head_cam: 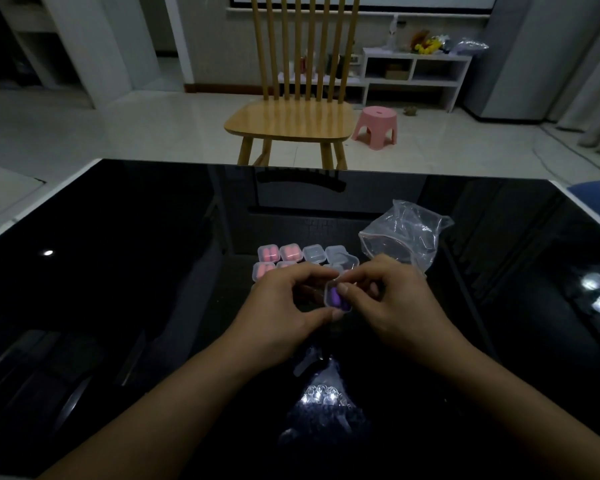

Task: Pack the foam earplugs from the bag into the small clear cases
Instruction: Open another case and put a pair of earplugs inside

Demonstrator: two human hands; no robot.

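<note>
Both hands meet just above the black glass table [125,271], pinching one small clear case [338,299] between them. Left hand [288,306]: fingers curled narrow, thumb tip under the case's near corner, index over the top. Right hand [392,303]: thumb pressed flat on the case w/ the purple earplugs [336,295] showing right beside the thumbnail; other fingers bent in behind. Lid looks hinged up past the right fingertips, but can't tell for sure, it's clear on clear in dim light. Just beyond the left knuckles sits the row of cases [302,259]: pink-filled ones [278,253] on the left, empties to the right, partly hidden by the hands. Bag [404,233] lies just past the right knuckles, crumpled, mouth toward the hands; looks nearly empty, contents not readable. Risks, imo: foam springs back, so if the thumb lifts before the lid is down, a plug could pop out & roll on slick glass. A plug tip left over the rim would jam the snap or leave the lid half shut. Squeezing unevenly w/ such a shallow pinch could flip the case out of the fingers. Knuckles are v. close to the row, so a slip fwd could scatter the packed ones.
</note>
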